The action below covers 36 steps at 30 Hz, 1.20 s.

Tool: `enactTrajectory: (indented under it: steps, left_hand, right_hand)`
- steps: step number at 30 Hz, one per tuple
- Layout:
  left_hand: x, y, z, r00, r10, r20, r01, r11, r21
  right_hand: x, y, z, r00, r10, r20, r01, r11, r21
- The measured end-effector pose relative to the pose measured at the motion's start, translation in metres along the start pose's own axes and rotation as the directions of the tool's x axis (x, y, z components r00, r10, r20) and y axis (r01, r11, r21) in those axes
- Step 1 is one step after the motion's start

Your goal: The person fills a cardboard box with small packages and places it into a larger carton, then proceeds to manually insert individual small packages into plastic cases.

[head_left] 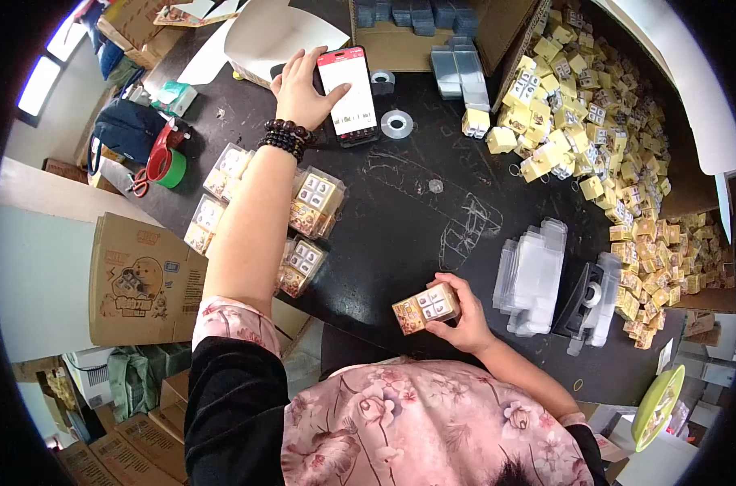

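At the back of the dark table my left hand (305, 93) rests on a phone (350, 101) with a lit screen, its thumb over the screen and its fingers spread at the phone's left edge. Near the front edge my right hand (463, 322) is closed around a small printed box (421, 309) that shows four little pictures on its face. Several similar packed boxes (314, 198) lie beside and partly under my left forearm. A roll of tape (396, 124) sits just right of the phone.
Clear plastic sleeves (533, 275) and a black tape dispenser (578, 300) are at the right. Behind them spills a big pile of small yellow boxes (558, 121). Folded clear boxes (459, 71) lie at the back. A green tape roll (167, 167) and red scissors (139, 185) are far left.
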<state>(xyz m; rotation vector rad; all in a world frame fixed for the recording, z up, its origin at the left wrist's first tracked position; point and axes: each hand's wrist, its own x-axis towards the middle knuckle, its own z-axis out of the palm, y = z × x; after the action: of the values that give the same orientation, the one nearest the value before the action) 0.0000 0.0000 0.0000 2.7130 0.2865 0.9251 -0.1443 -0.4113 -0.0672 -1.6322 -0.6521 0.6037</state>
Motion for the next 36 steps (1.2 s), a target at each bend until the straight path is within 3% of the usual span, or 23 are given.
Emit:
enactTrajectory:
  steps: [36]
  left_hand:
    - [0.0002,-0.0052,0.0027,0.997,0.026,-0.073,-0.037,0.988,-0.148]
  right_hand:
    - [-0.0001,-0.0026,-0.0006,1.0,0.018,0.01,-0.018,1.0,-0.009]
